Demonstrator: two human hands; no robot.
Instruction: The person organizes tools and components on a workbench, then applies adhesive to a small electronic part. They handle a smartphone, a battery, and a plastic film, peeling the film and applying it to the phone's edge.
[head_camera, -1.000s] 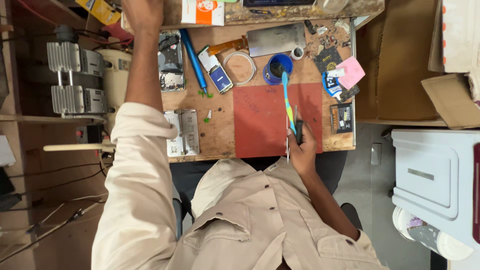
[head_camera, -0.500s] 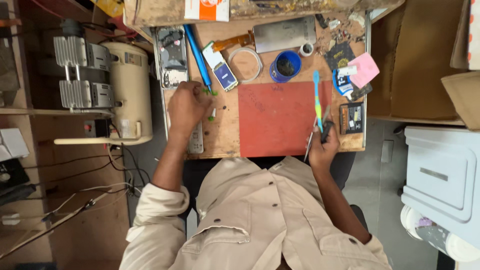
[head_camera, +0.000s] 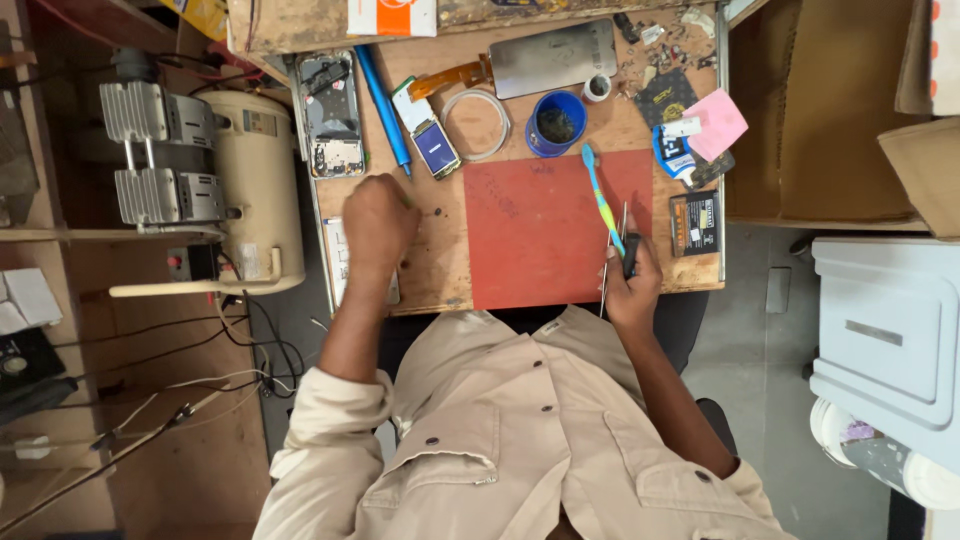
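Note:
My right hand (head_camera: 632, 285) sits at the near edge of the wooden bench (head_camera: 440, 270), shut on a blue-green toothbrush (head_camera: 600, 195), thin metal tweezers (head_camera: 610, 255) and a small black piece. The brush head points away over the red mat (head_camera: 530, 230). My left hand (head_camera: 378, 222) rests on the bench left of the mat with its fingers curled into a fist. What lies under it is hidden. Just beyond that hand are a blue stick tool (head_camera: 382, 95), an opened phone frame (head_camera: 332, 115) and a small phone part with a blue screen (head_camera: 436, 147).
A blue cup (head_camera: 557, 122), a white cable loop (head_camera: 478, 125), a silver phone back plate (head_camera: 553, 58), a tape roll (head_camera: 598, 87), a pink note (head_camera: 722, 122) and a black packet (head_camera: 695, 222) lie around the mat. A cream compressor (head_camera: 255, 185) stands left, a white cabinet (head_camera: 890, 330) right.
My left arm has come back from a far reach over the bench to a fist beside the mat. My right hand has kept hold of the toothbrush and tweezers.

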